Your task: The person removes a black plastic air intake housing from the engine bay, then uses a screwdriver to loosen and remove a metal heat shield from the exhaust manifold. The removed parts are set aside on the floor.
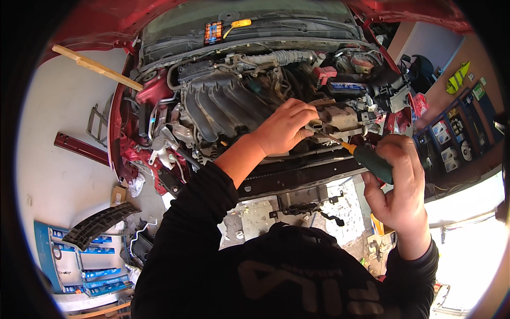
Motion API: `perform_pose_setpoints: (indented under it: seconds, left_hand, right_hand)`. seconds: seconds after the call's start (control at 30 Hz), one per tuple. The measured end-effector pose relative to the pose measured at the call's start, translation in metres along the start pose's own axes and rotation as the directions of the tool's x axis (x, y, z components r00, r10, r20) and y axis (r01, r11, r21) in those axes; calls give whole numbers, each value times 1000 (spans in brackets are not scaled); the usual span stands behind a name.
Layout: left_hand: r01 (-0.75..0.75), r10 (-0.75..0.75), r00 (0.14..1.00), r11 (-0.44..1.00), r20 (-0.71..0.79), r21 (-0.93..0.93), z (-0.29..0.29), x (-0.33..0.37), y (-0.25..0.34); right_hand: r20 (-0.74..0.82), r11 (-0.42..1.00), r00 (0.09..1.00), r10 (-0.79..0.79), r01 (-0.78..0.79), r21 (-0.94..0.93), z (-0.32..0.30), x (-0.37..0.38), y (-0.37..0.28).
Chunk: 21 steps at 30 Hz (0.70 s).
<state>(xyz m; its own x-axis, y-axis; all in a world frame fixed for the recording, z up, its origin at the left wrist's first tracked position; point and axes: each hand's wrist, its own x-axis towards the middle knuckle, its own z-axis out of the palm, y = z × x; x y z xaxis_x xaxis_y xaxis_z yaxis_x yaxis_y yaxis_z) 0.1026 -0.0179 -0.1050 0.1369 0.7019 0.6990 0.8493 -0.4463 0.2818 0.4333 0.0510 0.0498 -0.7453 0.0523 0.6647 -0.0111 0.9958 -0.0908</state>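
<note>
My right hand (399, 186) is closed round the dark green handle of a screwdriver (372, 162), which has an orange collar. Its thin shaft points left and away, with the tip close to the fingers of my left hand (287, 126). Those fingers are curled and pinch a small dark plug-like part (316, 126) at the front of the engine bay. Whether the tip touches that part I cannot tell. Just beyond lies a dusty brown metal cover (341, 118). The black ribbed intake manifold (226, 103) is left of my left hand.
A black front crossbar (297, 178) runs below my hands. The battery (348, 87) with a red terminal cover (324, 74) sits at the back right. A bit set (213, 33) and a yellow-handled tool (240, 23) lie near the windshield. A wooden prop (98, 67) stands at the left.
</note>
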Motion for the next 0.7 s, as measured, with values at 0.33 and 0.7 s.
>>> perform_pose_setpoints:
  seconds: [0.33, 0.7]
  left_hand:
    - [15, -15, 1000, 1000, -4, 17, -1, 2, 4]
    - [19, -19, 1000, 999, 4, 37, -1, 2, 3]
  right_hand:
    - [-23, 997, 998, 65, -64, 40, -1, 0, 2]
    - [21, 999, 1000, 2, -2, -32, -2, 0, 1]
